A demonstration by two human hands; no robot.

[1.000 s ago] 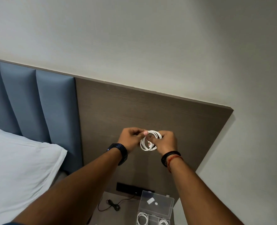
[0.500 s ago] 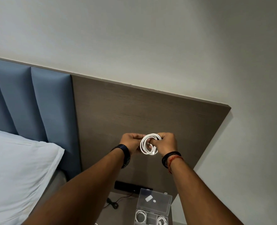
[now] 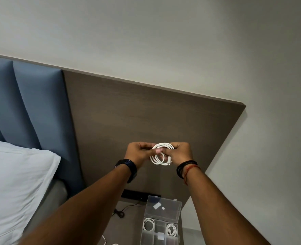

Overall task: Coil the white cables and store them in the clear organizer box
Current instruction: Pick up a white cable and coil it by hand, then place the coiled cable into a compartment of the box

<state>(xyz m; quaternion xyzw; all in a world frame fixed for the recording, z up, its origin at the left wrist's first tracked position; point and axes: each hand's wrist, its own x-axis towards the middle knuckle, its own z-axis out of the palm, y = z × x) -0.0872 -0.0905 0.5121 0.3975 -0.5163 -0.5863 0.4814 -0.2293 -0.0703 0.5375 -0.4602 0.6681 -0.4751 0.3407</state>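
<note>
Holding one coiled white cable [image 3: 157, 162] up at mid-frame, in front of the brown wood panel [image 3: 146, 121], both hands on it.

- Left hand [image 3: 139, 152]: thumb and fingertips pinch the coil's left side.
- Right hand [image 3: 180, 152]: fingers curled round the coil's right side. A connector end [image 3: 169, 159] sticks out at the coil's lower right, by the palm.
- The coil is several loops, roughly round, held in the air well above the nightstand [image 3: 128, 227].
- Clear organizer box [image 3: 159, 225]: bottom centre-right of frame, on the nightstand, lid [image 3: 164, 207] open and standing up at the far side.
- One stored coil [image 3: 148, 224] sits in the box's left compartment and a second coil [image 3: 171, 230] in the right one. A small white item [image 3: 160, 235] lies in a middle compartment; can't tell what it is.
- A black cord [image 3: 118, 213] lies on the nightstand left of the box, under a black socket strip [image 3: 139, 195] on the panel.
- Bits of white cable [image 3: 104, 242] at the bottom edge, cut off by the frame.
- Dark watch [image 3: 128, 167] on the left wrist, black and red bands [image 3: 186, 167] on the right.
- Blue padded headboard [image 3: 31, 106] upper left, white pillow [image 3: 13, 183] lower left.
</note>
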